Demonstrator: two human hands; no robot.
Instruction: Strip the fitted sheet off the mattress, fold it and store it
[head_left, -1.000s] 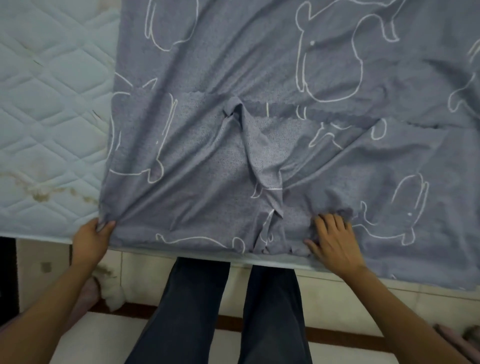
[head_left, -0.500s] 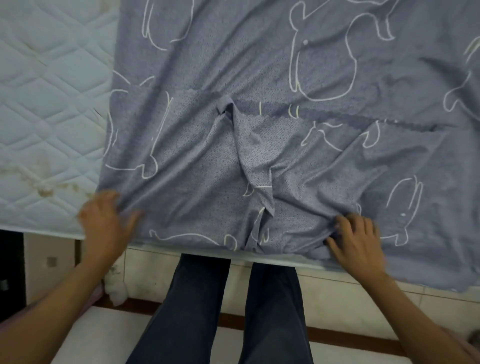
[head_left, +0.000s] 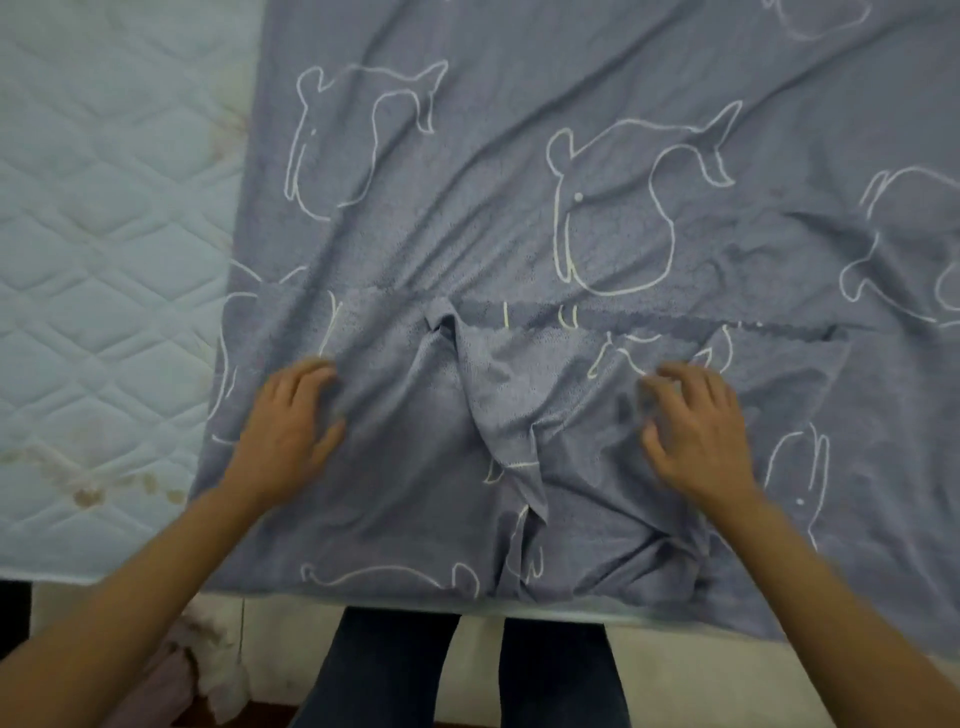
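Sheet, mid-fold: left hand 8 o'clock, right hand 4 o'clock, fingers spread, pressing (blurred); next, probably flatten centre bunch

Matt cloth sheet over quilted fabric mattress.

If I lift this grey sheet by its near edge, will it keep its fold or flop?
Probably flops: the sheet bunches into a loose pleat between the left hand and right hand. Likely light, since thin wrinkles run everywhere.
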